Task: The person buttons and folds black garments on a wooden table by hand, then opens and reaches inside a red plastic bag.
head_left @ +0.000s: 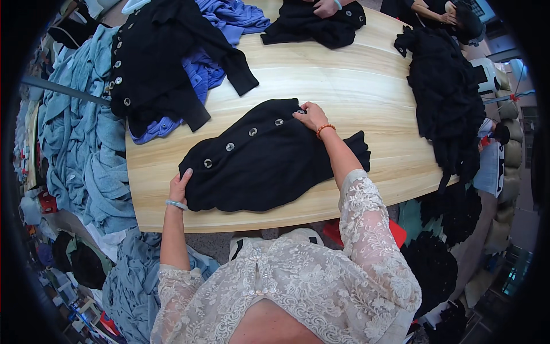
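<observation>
A black knitted cardigan [263, 166] lies flat on the pale wooden table in front of me, its row of large round buttons running slantwise along the far side. My left hand [179, 188] grips the cardigan's left end, thumb on top and the other fingers hidden beneath the edge. At the far right corner, near the last button, my right hand [313, 116] pinches the black fabric. A sleeve end sticks out to the right, past my right forearm.
Another black buttoned cardigan [166, 51] lies over blue-violet knitwear [203, 71] at the far left. Light blue garments [86, 132] hang along the left edge. Black garments [444, 97] are heaped on the right. Across the table [344, 74], another person's hand [326, 8] rests on a black garment [315, 26].
</observation>
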{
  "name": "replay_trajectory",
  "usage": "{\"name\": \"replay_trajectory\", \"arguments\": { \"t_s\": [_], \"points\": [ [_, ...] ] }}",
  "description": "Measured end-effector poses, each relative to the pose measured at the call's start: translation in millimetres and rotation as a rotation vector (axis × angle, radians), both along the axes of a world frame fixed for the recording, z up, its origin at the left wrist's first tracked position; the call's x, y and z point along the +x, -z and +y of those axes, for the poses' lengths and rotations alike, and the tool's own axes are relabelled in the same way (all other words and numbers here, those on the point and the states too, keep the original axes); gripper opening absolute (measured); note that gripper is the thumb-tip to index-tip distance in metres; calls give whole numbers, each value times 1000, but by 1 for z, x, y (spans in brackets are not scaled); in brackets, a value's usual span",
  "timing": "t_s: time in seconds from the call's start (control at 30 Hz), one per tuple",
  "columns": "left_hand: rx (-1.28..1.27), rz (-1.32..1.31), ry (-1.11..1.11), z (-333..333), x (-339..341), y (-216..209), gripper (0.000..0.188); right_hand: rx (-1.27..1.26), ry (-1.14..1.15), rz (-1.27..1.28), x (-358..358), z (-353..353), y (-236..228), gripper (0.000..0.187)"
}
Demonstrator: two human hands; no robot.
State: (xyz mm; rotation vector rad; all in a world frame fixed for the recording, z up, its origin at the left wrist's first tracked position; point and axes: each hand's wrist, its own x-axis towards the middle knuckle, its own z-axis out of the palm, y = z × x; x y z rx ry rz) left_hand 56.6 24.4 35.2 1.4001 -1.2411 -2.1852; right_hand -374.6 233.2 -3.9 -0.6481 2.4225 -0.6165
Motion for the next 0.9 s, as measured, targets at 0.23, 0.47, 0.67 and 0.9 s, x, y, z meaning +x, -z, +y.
{"name": "replay_trajectory", "arguments": {
  "t_s": [0.23, 0.47, 0.67, 0.9],
  "points": [
    [-142, 195, -85, 8, 22, -48, 36, -327, -26, 12, -1, 30, -97, 39],
    [-127, 158, 114, 56, 19, -65, 33, -385, 141, -219, -5, 159, -184, 28],
    [-619, -391, 148, 99, 7, 69, 40, 242, 16, 479, 20, 178, -49, 44],
    [-620, -389, 109, 123, 29, 16, 30, -503, -257, 96, 154, 103, -98, 20]
  ]
}}
